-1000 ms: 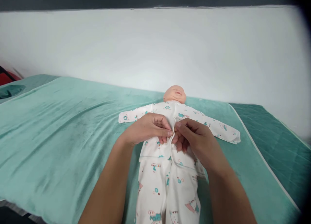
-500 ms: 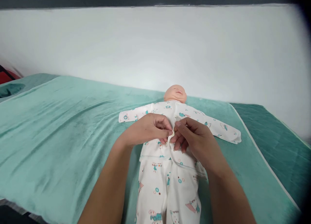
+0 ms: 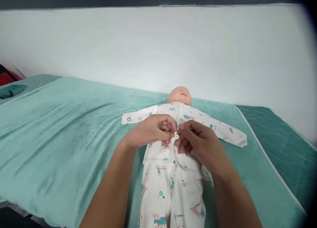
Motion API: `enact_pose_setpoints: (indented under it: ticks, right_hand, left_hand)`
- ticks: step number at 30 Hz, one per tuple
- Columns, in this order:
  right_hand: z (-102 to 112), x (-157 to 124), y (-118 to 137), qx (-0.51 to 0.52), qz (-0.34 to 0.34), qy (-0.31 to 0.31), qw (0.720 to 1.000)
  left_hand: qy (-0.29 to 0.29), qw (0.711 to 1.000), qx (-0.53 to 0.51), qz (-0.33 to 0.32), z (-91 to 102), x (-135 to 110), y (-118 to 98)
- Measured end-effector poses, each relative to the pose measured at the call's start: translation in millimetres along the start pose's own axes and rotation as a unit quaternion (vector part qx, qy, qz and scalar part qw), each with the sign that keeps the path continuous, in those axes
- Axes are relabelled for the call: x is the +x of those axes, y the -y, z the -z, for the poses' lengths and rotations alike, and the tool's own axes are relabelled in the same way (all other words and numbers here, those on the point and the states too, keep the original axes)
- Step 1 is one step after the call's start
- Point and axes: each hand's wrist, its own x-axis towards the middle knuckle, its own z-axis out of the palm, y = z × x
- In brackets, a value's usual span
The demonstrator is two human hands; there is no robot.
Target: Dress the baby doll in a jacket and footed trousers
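Note:
A baby doll [image 3: 180,94] lies on its back in a white printed jacket [image 3: 158,154] and matching trousers [image 3: 158,191]. Over the jacket's front, my left hand [image 3: 162,129] pinches the cloth edge beside a pale round button [image 3: 176,136]. My right hand [image 3: 194,135] is closed in a pinch on the jacket's front edge, just right of that button. The button faces up between my fingertips. Higher on the front, a second button [image 3: 180,119] shows. My fingers hide part of the jacket's middle.
A light green blanket [image 3: 61,139] spreads under the doll, over a darker green cover [image 3: 279,132] at the right. A white wall [image 3: 123,46] rises behind the doll's head. Something red [image 3: 7,78] is at the far left.
The button between my fingertips now shows its full face, where before only the cloth edge showed. Both hands have stayed in nearly the same place.

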Motion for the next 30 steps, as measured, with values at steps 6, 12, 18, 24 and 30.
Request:
enact_pose_setpoints:
  ticks: [6,12,18,24,30]
  right_hand:
    - [2,-1,-2,-0.030,-0.024,0.013,0.999]
    - [3,-3,2,-0.007,0.002,0.014,1.000]
    - [-1,-1,1,0.023,0.095,-0.081,0.992]
    - [-7,4,-8,-0.009,0.168,-0.219,0.961]
    - [-7,6,-11,-0.056,0.201,-0.274,0.939]
  left_hand:
    - [0.017,0.998,0.045,0.038,1.7,-3,-2]
    - [0.050,0.997,0.048,0.038,4.6,-4,-3]
    - [0.035,0.998,0.035,0.037,3.1,-4,-6]
    - [0.030,0.997,0.065,0.039,5.0,-5,-4]
    - [0.016,0.998,0.066,0.009,3.4,-6,-4]
